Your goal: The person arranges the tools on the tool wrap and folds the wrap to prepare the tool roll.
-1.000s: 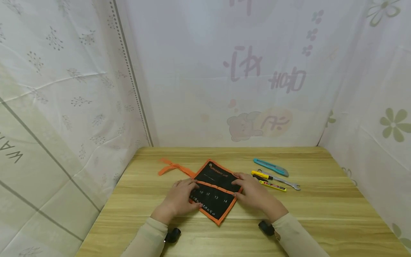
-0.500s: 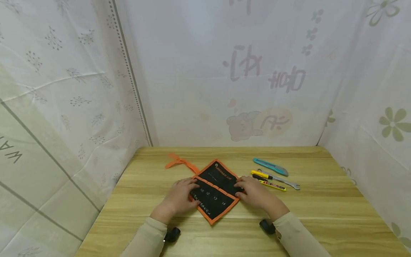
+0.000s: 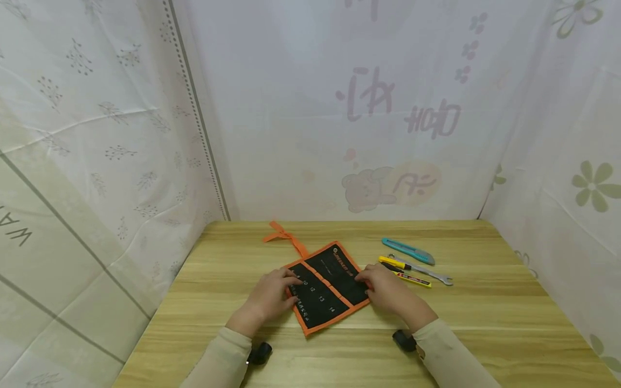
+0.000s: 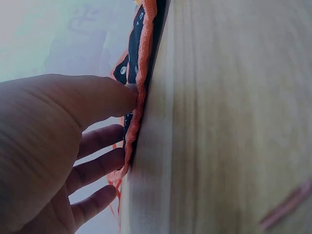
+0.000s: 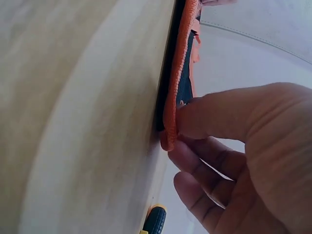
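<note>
A black tool pouch (image 3: 346,275) with orange edging and printed sizes such as 10, 12, 13 and 14 lies slantwise on the table. Its orange tie straps (image 3: 286,235) stretch away at the far left. My left hand (image 3: 269,296) touches the pouch's left side, thumb on the edging in the left wrist view and the other fingers fairly straight and spread. At the right side, my right hand (image 3: 390,293) pinches the edging near a corner; in the right wrist view the thumb (image 5: 209,117) lies over the orange edge with a finger under it.
Right of the pouch lie a teal utility knife (image 3: 408,251), a wrench (image 3: 440,277), a tool with a yellow handle (image 3: 392,262) and a slim yellow labelled item (image 3: 414,279). Printed cloth curtains (image 3: 291,134) stand around the wooden table (image 3: 194,323).
The pouch has turned clockwise in the head view: its near corner has swung left and its straps have moved right and away. Both hands stay at its sides.
</note>
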`<state>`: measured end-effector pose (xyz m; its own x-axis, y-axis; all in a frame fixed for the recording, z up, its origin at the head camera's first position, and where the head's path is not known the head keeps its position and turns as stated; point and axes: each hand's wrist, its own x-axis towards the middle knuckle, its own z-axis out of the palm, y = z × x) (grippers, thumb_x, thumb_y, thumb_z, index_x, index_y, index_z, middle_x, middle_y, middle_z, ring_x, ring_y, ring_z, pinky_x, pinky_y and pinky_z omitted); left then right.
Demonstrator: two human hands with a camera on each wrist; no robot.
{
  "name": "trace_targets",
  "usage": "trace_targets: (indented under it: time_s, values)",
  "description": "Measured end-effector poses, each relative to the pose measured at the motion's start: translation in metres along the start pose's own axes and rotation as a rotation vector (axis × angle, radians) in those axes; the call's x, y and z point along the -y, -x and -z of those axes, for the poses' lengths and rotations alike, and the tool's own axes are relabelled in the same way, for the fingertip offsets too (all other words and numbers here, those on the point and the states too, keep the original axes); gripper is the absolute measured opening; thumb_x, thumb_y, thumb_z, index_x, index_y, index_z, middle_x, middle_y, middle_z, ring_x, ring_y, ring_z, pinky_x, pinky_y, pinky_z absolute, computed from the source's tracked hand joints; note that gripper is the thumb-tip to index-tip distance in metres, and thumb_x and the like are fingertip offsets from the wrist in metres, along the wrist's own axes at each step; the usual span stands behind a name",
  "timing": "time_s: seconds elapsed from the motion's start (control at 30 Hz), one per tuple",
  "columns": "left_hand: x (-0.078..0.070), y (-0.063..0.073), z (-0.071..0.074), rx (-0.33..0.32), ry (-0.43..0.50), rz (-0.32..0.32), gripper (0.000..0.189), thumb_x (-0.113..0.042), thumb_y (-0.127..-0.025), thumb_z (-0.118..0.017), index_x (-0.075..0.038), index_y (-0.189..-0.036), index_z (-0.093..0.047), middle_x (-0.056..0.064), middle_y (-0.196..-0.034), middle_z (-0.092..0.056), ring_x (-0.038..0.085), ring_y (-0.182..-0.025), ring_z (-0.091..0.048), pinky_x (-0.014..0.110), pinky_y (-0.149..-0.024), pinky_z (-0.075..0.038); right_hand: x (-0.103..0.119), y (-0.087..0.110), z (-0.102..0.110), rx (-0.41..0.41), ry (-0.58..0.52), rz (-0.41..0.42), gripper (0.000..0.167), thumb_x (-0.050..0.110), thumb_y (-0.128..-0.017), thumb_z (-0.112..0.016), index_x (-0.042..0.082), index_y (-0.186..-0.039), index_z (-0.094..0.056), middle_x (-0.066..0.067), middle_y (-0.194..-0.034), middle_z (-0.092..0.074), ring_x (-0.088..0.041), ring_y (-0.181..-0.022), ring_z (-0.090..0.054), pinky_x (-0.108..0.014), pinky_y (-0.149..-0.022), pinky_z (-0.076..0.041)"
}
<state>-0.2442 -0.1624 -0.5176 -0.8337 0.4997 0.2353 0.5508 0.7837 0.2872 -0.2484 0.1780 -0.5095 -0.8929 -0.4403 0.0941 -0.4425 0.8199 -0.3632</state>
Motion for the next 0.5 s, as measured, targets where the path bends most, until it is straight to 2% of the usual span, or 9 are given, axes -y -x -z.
trace_targets:
  time_s: [0.13, 0.23, 0.4, 0.5]
  values:
    - [-0.0013, 0.0009, 0.0001, 0.011, -0.01, 0.009, 0.035, -0.025, -0.092, -0.084, -0.022, -0.125, -0.075, 0.0, -0.129, -0.064, 0.028, -0.119, -0.062, 0.055, -0.103, -0.046, -0.0016, 0.0019, 0.0013, 0.054, -0.038, -0.001, 0.041, 0.004, -0.091, -0.08, 0.017, -0.13, -0.074, -0.003, -0.147, -0.056, -0.027, -0.137, -0.052, -0.047, -0.105, -0.05]
    - [-0.0022, 0.0011, 0.0002, 0.015, -0.028, 0.021, 0.033, -0.024, -0.093, -0.083, -0.023, -0.125, -0.075, -0.001, -0.13, -0.064, 0.029, -0.12, -0.062, 0.056, -0.105, -0.044, -0.0034, 0.003, 0.0015, 0.104, -0.047, 0.009, 0.044, 0.006, -0.093, -0.077, 0.018, -0.135, -0.072, -0.002, -0.16, -0.046, -0.031, -0.147, -0.043, -0.05, -0.109, -0.047]
    - [-0.0028, 0.0019, -0.0001, 0.042, -0.043, 0.042, 0.034, -0.034, -0.096, -0.078, -0.024, -0.129, -0.074, -0.001, -0.133, -0.062, 0.028, -0.125, -0.06, 0.057, -0.113, -0.037, -0.0055, 0.0033, 0.0, 0.123, -0.034, 0.049, 0.043, 0.013, -0.093, -0.079, 0.016, -0.135, -0.071, -0.005, -0.159, -0.048, -0.032, -0.146, -0.044, -0.051, -0.111, -0.045]
    - [-0.0025, 0.0026, 0.0001, 0.08, -0.043, 0.059, 0.047, -0.05, -0.095, -0.075, -0.023, -0.134, -0.071, 0.003, -0.142, -0.059, 0.029, -0.131, -0.056, 0.058, -0.117, -0.032, -0.0042, 0.0034, 0.0003, 0.123, -0.04, 0.064, 0.043, 0.017, -0.092, -0.081, 0.014, -0.134, -0.071, -0.006, -0.156, -0.05, -0.033, -0.144, -0.045, -0.051, -0.11, -0.045]
